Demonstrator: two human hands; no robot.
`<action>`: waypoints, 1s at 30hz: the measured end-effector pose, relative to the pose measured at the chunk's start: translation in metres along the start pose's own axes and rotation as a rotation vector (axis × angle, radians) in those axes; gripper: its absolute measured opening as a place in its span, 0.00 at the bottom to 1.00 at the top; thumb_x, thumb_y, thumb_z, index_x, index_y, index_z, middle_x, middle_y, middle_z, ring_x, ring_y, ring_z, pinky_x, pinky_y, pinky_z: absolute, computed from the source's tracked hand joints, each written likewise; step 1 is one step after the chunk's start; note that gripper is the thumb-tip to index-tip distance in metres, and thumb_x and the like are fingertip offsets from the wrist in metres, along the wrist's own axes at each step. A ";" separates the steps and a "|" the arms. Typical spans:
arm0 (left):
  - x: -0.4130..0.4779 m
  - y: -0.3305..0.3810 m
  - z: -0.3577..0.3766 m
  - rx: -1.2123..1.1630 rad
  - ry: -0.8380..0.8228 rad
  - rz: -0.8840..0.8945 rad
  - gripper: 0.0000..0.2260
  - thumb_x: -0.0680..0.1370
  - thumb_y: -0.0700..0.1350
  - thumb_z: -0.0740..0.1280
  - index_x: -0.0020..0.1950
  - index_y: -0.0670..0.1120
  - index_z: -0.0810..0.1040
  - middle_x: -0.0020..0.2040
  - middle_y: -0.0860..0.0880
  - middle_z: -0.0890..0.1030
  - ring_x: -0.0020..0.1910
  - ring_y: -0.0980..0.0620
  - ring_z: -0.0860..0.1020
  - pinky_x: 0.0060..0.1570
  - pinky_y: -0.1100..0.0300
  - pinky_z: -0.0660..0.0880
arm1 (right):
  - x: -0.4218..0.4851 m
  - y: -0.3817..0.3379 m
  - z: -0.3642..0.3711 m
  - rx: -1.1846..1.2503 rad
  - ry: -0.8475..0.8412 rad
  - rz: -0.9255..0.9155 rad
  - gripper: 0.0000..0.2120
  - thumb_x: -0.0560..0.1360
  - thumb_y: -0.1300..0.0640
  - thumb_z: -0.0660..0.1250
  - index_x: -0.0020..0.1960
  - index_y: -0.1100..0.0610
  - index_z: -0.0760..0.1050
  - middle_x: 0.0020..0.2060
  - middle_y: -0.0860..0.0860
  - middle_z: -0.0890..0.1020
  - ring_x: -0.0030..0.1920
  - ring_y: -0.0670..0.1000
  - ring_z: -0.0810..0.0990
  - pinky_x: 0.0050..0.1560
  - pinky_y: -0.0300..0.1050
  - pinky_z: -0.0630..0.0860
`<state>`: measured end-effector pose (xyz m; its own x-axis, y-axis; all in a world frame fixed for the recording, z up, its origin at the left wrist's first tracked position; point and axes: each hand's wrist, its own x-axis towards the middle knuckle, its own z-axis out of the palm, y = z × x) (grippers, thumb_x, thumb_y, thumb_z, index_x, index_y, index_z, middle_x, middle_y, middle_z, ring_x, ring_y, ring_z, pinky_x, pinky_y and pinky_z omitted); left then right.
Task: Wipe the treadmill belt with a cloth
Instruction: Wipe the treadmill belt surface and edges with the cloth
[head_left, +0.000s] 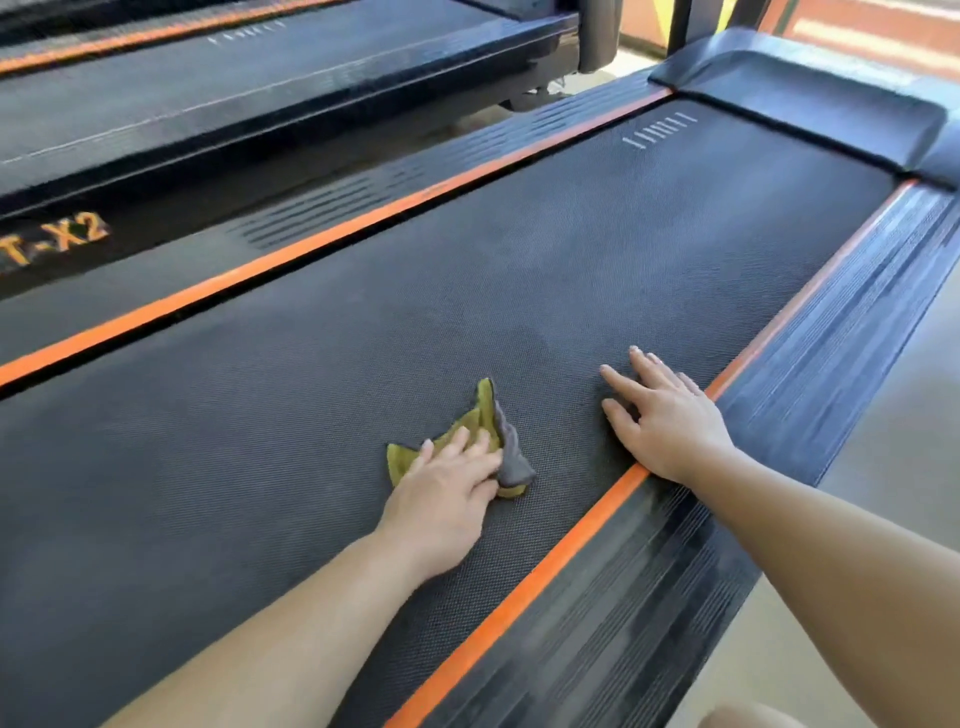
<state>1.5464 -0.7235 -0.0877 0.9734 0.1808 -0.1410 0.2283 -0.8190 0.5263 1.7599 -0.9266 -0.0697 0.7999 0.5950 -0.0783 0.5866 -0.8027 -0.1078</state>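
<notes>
A: Two hands are shown; how is the grip set?
B: No clench is seen: the left hand (447, 493) is pressed, fingers nearly straight, on the cloth (483, 410) mid-belt; the right hand (670, 415) is spread flat on the treadmill belt (519, 260).
A: Which step is judged in hand?
B: Mid-wipe; firm strokes over unwiped belt are called for. The bunched cloth is stretched roughly along the belt, peak pointed away.

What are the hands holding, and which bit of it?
The left hand presses on the middle of the cloth with fingers laid flat, not gripping. The right hand rests flat on the belt, holding nothing.
</notes>
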 end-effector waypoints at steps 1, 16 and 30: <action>-0.013 0.010 0.004 -0.004 -0.079 0.076 0.21 0.86 0.47 0.57 0.80 0.56 0.64 0.82 0.58 0.55 0.82 0.57 0.47 0.80 0.51 0.40 | -0.004 -0.006 -0.003 -0.046 0.029 -0.003 0.26 0.82 0.40 0.48 0.76 0.42 0.67 0.80 0.53 0.63 0.80 0.55 0.59 0.77 0.60 0.59; -0.066 -0.056 -0.025 0.108 0.037 0.203 0.23 0.82 0.36 0.54 0.74 0.51 0.74 0.79 0.53 0.66 0.79 0.55 0.59 0.78 0.52 0.61 | -0.101 -0.125 0.029 0.247 0.068 -0.084 0.19 0.81 0.47 0.59 0.68 0.52 0.77 0.67 0.50 0.78 0.72 0.56 0.70 0.72 0.55 0.66; -0.098 -0.099 -0.044 0.168 0.210 -0.160 0.22 0.85 0.50 0.58 0.79 0.48 0.66 0.82 0.51 0.61 0.81 0.50 0.55 0.79 0.55 0.53 | -0.108 -0.148 0.040 0.044 0.000 -0.118 0.29 0.80 0.32 0.48 0.79 0.40 0.60 0.81 0.49 0.57 0.81 0.53 0.51 0.80 0.55 0.50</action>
<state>1.4292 -0.6356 -0.0889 0.9125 0.4083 -0.0255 0.3890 -0.8465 0.3635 1.5819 -0.8709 -0.0848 0.7256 0.6852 -0.0626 0.6705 -0.7246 -0.1595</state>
